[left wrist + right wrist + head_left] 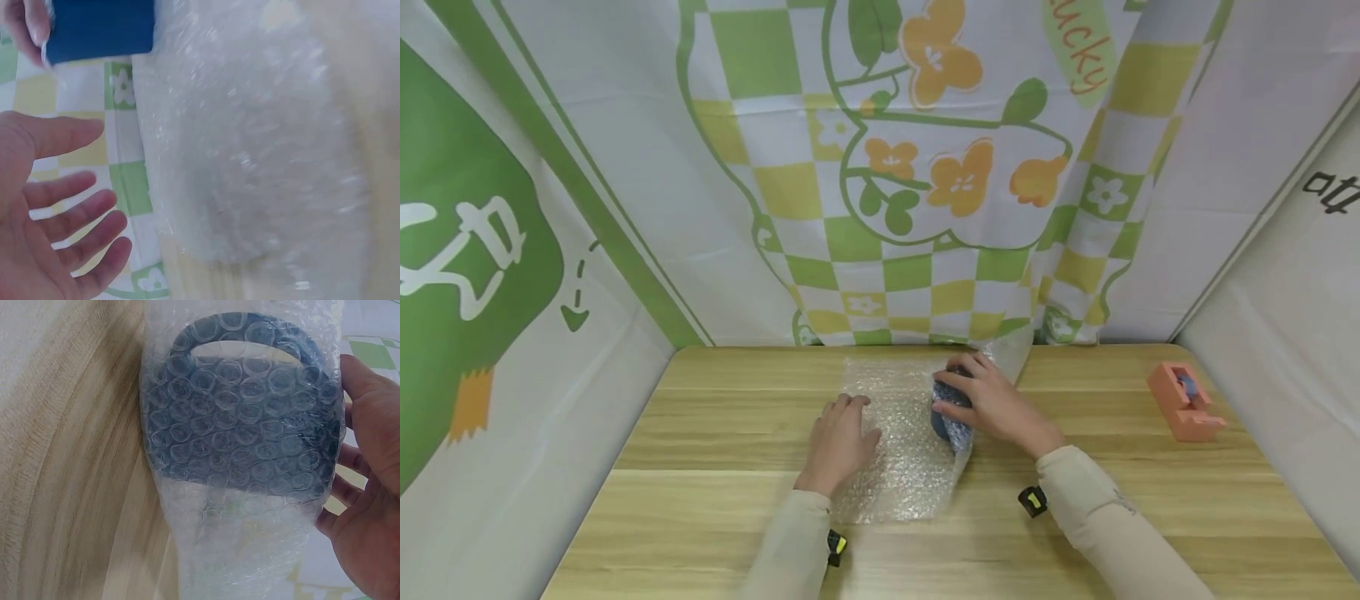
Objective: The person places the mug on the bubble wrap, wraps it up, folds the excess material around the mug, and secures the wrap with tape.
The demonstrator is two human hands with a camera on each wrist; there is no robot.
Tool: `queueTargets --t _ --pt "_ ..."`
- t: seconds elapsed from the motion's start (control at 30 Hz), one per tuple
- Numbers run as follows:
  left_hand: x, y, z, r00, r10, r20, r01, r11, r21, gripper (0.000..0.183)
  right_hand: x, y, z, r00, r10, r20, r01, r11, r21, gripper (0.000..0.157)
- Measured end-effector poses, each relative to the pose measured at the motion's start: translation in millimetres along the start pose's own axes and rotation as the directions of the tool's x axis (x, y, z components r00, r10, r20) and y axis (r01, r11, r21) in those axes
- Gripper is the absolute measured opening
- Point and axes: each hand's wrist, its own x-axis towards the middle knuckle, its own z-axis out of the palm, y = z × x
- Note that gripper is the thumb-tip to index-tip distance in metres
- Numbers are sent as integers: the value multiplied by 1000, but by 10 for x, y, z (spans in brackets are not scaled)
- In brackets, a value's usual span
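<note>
The right hand is curled round the blue mug, gripping it through bubble wrap over the worktop; the left hand, fingers loosely spread, is left of it.

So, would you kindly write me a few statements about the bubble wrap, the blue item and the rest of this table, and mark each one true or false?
1. The person's right grip holds a blue item partly covered by bubble wrap. True.
2. The left grip is clenched around the blue item. False: its fingers are open and apart from the item.
3. A pink tape dispenser stands toward the right side of the table. True.
4. The bubble wrap is opaque and hides the item completely. False: it is see-through, and a curved handle shows through it.
5. Both arms are in light-coloured sleeves. True.
</note>
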Motion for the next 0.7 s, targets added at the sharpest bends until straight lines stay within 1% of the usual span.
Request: queueTargets --t 0.13,0.2,0.27,0.37,0.5,0.7 --pt "169 -63 -39 994 -92 -53 89 994 -66 53 1 2 -1 1000 10 13 -10 1000 3 50" --pt "238 -90 -43 988 -144 -59 138 986 -96 56 -2 4 1 1000 15 16 -15 1000 5 50" --pt "300 -114 -39 981 -183 -56 177 979 -103 60 -4 5 1 1000 16 14 -16 1000 7 50" --pt "380 -142 -24 970 -242 -20 238 966 -104 63 -11 8 5 1000 16 7 -16 1000 8 50" --pt "477 -171 14 954 -298 19 298 948 -107 64 -20 16 13 1000 18 0 -18 1000 10 50" --pt "569 -200 71 922 -379 80 387 911 -144 61 -15 27 41 1000 19 -3 -19 1000 6 51"
